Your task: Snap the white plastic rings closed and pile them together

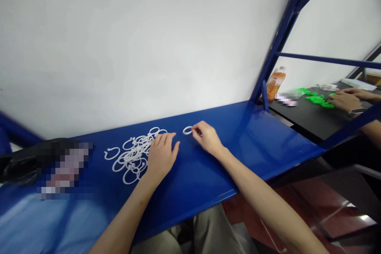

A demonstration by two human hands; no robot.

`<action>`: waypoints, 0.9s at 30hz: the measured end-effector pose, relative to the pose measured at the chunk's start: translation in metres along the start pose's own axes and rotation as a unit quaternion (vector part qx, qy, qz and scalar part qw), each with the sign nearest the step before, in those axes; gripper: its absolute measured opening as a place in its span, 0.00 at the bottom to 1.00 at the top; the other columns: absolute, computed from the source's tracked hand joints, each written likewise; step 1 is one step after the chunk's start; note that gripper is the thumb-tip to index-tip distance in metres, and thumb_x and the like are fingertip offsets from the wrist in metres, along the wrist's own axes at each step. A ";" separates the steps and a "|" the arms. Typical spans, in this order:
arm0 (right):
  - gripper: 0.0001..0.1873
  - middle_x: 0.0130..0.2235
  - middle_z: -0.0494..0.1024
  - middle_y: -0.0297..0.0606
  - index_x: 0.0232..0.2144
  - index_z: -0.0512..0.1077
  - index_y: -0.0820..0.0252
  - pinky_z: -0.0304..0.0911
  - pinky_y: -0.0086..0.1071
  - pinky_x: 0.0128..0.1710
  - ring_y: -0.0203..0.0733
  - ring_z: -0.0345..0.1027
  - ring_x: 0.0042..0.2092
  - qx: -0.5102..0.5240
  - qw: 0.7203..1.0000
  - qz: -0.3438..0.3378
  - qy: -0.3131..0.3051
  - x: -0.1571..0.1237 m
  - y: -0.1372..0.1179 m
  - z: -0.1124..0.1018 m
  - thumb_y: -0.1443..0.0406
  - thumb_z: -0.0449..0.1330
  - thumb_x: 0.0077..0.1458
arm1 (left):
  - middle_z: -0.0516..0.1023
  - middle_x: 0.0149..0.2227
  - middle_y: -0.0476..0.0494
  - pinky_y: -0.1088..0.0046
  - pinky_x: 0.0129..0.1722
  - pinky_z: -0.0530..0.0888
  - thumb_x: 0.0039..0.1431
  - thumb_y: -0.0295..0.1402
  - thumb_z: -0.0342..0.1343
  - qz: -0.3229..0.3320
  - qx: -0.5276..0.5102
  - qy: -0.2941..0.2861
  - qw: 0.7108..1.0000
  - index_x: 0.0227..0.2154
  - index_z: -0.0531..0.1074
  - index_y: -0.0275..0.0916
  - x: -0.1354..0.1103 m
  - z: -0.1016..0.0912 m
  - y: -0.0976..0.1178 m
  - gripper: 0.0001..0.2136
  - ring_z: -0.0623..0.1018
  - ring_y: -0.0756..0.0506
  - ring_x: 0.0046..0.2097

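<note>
A loose pile of white plastic rings, some with a gap and small knobs at the ends, lies on the blue tabletop. My left hand rests over the right side of the pile, palm down with fingers and thumb apart, and covers part of it. To the right, my right hand pinches one white ring between thumb and fingertips, just at or above the tabletop. The ring's right side is hidden by the fingers.
A black bag and a pixelated object lie at the left. Blue frame posts stand at the right. Beyond them, a co-worker's hands are at green pieces on a black table, near an orange drink bottle.
</note>
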State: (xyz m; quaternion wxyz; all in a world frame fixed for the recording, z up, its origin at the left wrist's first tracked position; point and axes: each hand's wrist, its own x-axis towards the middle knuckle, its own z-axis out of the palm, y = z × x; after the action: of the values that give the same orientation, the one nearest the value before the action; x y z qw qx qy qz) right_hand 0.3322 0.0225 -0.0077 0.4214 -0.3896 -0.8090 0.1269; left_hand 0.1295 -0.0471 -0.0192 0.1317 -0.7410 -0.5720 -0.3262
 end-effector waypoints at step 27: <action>0.08 0.39 0.79 0.38 0.40 0.74 0.57 0.65 0.36 0.43 0.42 0.70 0.40 0.030 0.999 0.019 -0.020 -0.002 0.000 0.003 0.61 0.57 0.64 | 0.78 0.42 0.43 0.61 0.46 0.70 0.67 0.27 0.48 0.138 -0.105 -0.095 0.980 0.46 0.75 0.44 0.007 -0.006 0.007 0.12 0.71 0.41 0.45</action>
State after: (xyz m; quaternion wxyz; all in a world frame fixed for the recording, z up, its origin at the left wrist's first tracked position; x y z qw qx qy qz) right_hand 0.3304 0.0210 -0.0111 0.4138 -0.3899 -0.8055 0.1668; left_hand 0.1348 -0.0469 -0.0090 0.0423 -0.8500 -0.4369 -0.2911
